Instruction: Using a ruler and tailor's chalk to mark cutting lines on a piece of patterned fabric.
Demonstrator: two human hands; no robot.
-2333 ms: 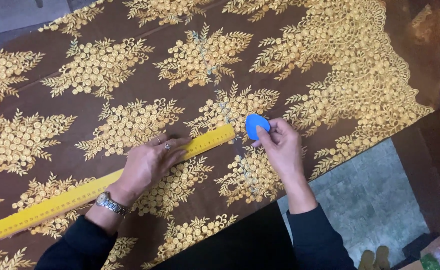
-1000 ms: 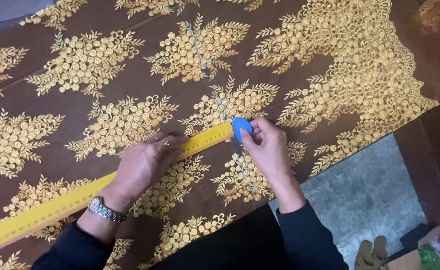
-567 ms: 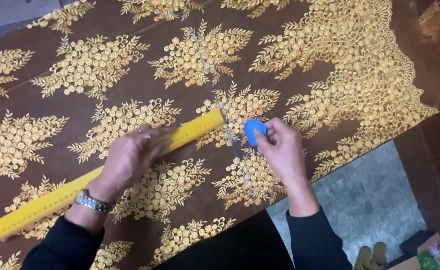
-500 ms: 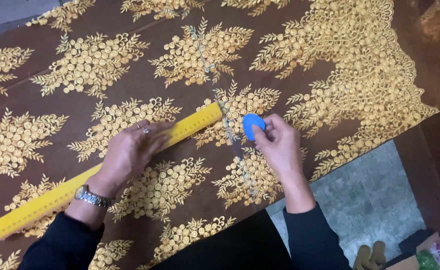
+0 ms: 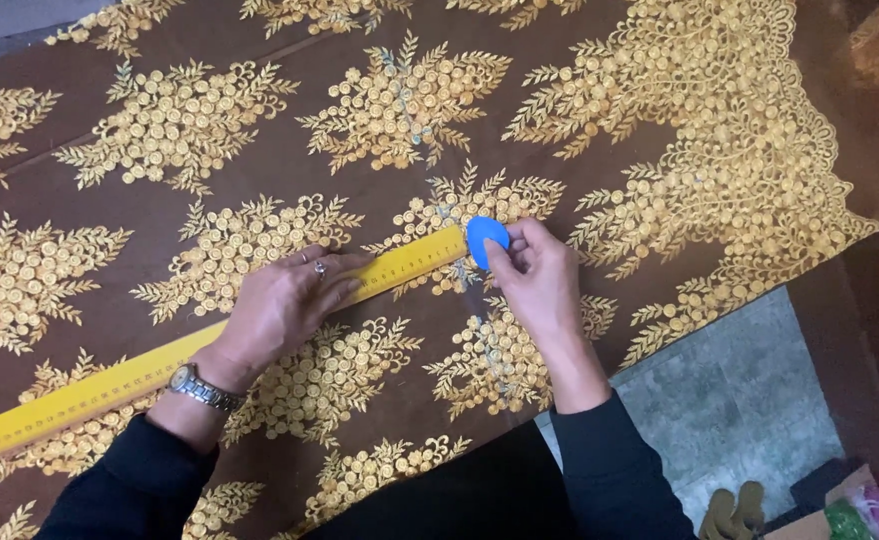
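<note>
Since a moment ago the blue chalk [image 5: 487,242] has slid back against the end of the yellow ruler [image 5: 200,352]. Right hand [image 5: 540,285] has its grip pinched on the chalk; left hand [image 5: 280,305] presses flat, fingers spread, on the ruler atop the brown embroidered fabric [image 5: 660,120]. Marking is under way; next likely needs a steady stroke along the edge.

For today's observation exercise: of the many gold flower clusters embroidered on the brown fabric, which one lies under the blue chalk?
The cluster at the ruler's right end, just below the top-centre cluster; the chalk sits on its lower edge.
</note>
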